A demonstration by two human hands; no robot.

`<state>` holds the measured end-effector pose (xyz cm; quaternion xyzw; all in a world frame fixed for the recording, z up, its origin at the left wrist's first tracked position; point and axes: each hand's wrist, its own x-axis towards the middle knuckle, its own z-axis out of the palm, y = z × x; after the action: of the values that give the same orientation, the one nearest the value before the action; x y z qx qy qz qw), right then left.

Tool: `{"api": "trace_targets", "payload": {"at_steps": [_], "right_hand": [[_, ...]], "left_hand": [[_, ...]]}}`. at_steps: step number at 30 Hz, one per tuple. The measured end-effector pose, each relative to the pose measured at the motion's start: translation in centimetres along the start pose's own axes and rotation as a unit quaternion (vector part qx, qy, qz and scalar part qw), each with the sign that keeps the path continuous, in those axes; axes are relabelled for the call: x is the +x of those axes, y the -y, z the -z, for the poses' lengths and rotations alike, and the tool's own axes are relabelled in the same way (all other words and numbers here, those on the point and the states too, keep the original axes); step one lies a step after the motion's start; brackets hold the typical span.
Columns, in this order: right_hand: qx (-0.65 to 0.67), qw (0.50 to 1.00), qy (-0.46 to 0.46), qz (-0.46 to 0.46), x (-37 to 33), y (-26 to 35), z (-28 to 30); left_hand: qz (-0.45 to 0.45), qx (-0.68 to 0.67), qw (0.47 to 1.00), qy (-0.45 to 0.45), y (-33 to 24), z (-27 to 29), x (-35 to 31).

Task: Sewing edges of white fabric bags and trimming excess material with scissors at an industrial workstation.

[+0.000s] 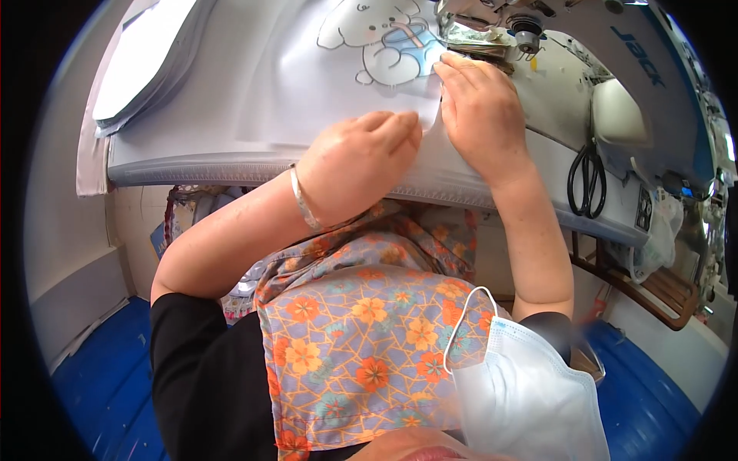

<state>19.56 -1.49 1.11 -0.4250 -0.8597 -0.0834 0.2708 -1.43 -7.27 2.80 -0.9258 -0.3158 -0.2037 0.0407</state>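
A white sheet of cloth (292, 100) printed with a cartoon puppy and a light-blue shape lies on the sewing table. My left hand (361, 161), a metal bangle at its wrist, is closed with the fingertips at the cloth's near right corner. Further up the same right edge, my right hand (484, 104) has its fingers together and bent onto the cloth, thumb below them. Just beyond my right fingers are the metal parts of a sewing machine (526, 38). What lies under my fingers is hidden.
A stack of white pieces (150, 61) rests at the far left. A ruler strip (207, 170) runs along the table's front edge. At right are a coiled black cable (587, 180) and a clear plastic bag (661, 234). A face mask (530, 392) hangs over my floral apron (361, 338).
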Motion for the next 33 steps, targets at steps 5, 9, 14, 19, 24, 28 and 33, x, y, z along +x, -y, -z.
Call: {"api": "trace_targets", "payload": {"at_steps": [5,9,14,19,24,28,33], "right_hand": [[-0.002,1.000,-0.007,0.005,0.0,0.0,0.1],[-0.008,1.000,0.001,0.008,0.2,0.2,0.0],[-0.003,1.000,0.003,-0.001,0.3,0.5,-0.1],[-0.004,1.000,0.018,-0.007,0.3,0.8,-0.2],[-0.012,1.000,0.027,-0.009,0.3,1.0,-0.1],[-0.016,0.999,0.032,-0.011,0.3,1.0,0.0],[-0.017,0.999,0.028,-0.007,0.3,1.0,-0.3]], "left_hand": [[0.049,-0.036,0.997,0.045,3.5,0.5,0.1],[0.022,0.016,0.999,0.029,7.0,1.1,-0.2],[0.057,0.098,0.993,0.018,10.7,1.1,-1.4],[0.053,0.126,0.991,0.008,12.4,1.4,-3.0],[0.015,0.184,0.983,0.001,11.4,1.6,-3.1],[0.014,0.200,0.980,0.005,9.3,1.7,-3.1],[0.008,0.245,0.969,0.017,6.2,1.0,-3.2]]}}
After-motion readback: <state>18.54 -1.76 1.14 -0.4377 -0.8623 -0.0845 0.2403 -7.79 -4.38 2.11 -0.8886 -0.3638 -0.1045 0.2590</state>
